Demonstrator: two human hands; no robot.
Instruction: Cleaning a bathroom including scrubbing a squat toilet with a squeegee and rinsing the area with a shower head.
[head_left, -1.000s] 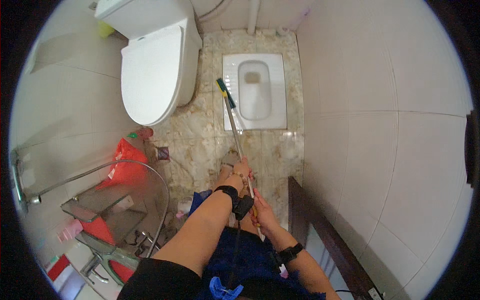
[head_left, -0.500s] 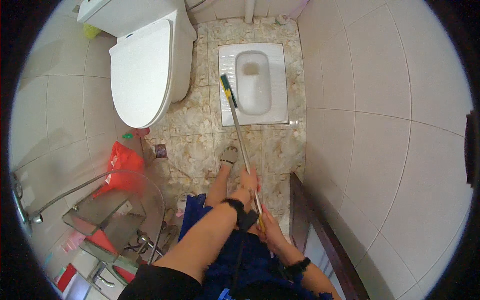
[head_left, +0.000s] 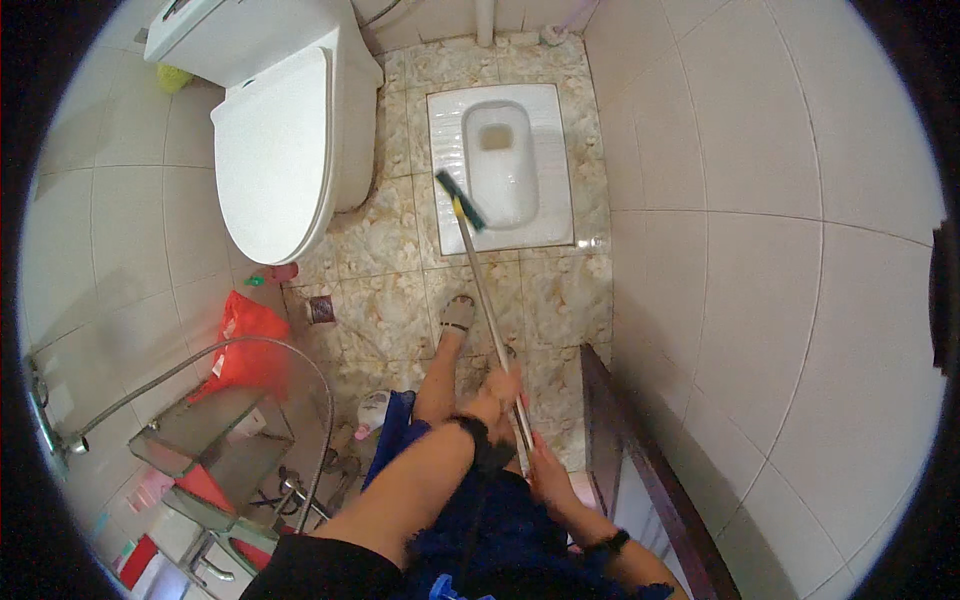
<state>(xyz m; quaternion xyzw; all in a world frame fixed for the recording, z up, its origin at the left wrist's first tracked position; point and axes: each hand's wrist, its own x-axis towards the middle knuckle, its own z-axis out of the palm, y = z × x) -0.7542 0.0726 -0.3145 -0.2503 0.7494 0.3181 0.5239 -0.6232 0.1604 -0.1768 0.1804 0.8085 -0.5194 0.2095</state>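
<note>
A long-handled floor brush (head_left: 487, 300) slants away from me, its green bristle head (head_left: 471, 212) resting on the left side of the white squat toilet (head_left: 553, 225). My left hand (head_left: 497, 388) is closed round the pole about midway, slightly blurred. Lower down, near the pole's end, my right hand (head_left: 546, 468) also wraps it. A sandalled foot (head_left: 457, 316) of mine stands left of the pole.
A white sitting toilet (head_left: 272, 160) with its lid down stands far left. Nearer on the left are a red bag (head_left: 250, 340), a glass shelf (head_left: 205, 430), a shower hose (head_left: 325, 390) and a tap (head_left: 215, 565). A floor drain (head_left: 321, 309) lies beyond. A dark door edge (head_left: 640, 450) stands to my right.
The brush head has come back toward me along the squat toilet's left side and turned a little more crosswise. Both hands still hold the pole.
</note>
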